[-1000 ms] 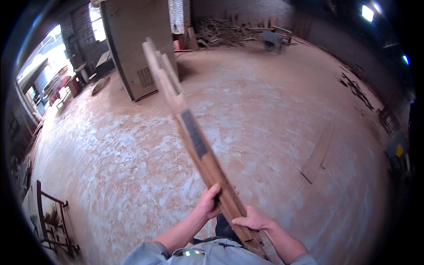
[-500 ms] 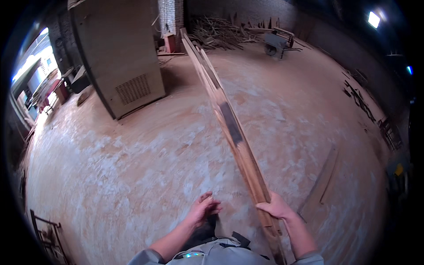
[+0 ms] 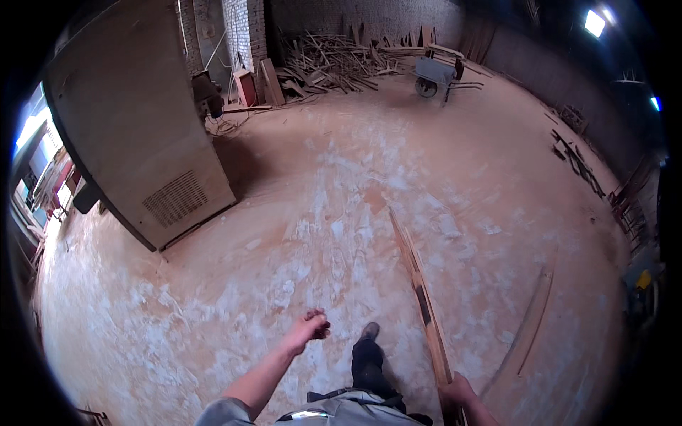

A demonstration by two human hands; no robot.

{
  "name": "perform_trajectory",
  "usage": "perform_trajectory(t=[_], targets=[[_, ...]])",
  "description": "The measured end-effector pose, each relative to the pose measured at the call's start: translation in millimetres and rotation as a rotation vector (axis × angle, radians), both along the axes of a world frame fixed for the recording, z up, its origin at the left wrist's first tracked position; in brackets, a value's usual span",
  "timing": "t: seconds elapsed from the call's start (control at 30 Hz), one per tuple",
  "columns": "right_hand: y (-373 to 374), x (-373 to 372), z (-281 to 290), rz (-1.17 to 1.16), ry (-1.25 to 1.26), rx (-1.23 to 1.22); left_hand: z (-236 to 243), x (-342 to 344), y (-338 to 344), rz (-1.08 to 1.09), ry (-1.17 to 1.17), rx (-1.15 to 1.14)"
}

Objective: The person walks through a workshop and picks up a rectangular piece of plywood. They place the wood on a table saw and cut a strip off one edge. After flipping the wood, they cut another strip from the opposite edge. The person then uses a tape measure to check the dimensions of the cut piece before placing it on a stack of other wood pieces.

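Observation:
My right hand (image 3: 459,392) is wrapped around the rear part of some long, narrow wooden planks (image 3: 420,298), near the lower edge of the view. They look like two or more pieces lying together, with a dark patch partway along. Their far end slants down and ahead of me, close to or touching the floor; I cannot tell which. My left hand (image 3: 310,329) hangs free in front of me, its fingers curled in and holding nothing I can see. A loose wooden board (image 3: 522,330) lies on the floor to the right of the planks.
A tall beige metal cabinet (image 3: 135,128) with a vent grille stands at left. Scrap wood (image 3: 334,64) is heaped by the far wall, near a red box (image 3: 245,87) and a wheelbarrow (image 3: 435,77). Dark debris (image 3: 579,162) lies along the right wall. The floor (image 3: 312,248) is dusty.
The planks' far end has dropped from pointing across the room to low over the floor. My right hand is lower. My left hand's fingers have curled in, and the cabinet appears closer.

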State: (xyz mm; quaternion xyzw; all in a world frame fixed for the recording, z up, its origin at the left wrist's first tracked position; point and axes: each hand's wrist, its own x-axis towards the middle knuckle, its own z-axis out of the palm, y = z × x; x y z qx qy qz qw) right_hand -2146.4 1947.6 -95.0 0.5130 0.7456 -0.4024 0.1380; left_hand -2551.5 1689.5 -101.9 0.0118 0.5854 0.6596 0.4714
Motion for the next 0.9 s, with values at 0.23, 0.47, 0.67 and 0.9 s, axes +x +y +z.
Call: perform_trajectory(t=[0.23, 0.47, 0.67, 0.9], targets=[[162, -127, -103, 0.1, 0.009, -0.057, -120, -191, -19, 0.111, 0.328, -0.717], [312, -336, -102, 0.074, 0.072, -0.116, -247, -261, -58, -0.368, 0.701, -0.739], [406, -567, -45, 0.029, -0.037, -0.097, -276, -381, 45, -0.574, 1.348, -0.687], [509, -799, 0, 0.041, -0.042, -0.007, -151, -750, 330, 0.166, 0.21, -0.566]])
